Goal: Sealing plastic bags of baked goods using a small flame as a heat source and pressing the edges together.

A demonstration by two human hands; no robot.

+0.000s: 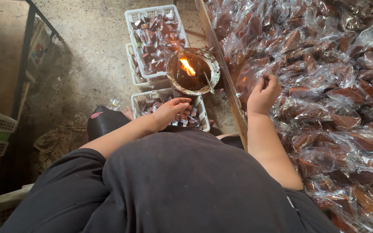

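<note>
The right hand (263, 92) reaches into the big pile of clear bags (333, 99) with brown pieces on the surface; its fingers are closed on 1 bag. The left hand (171, 111) hovers over the near white basket (201, 113), fingers loosely apart and empty. Between them burns a flame in a metal bowl (193, 71). It seems wise to hold only the bag's edge near the flame.

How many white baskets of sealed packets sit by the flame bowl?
3: one basket beyond the flame bowl, one under it, one beneath the left hand. Others may be hidden.
</note>
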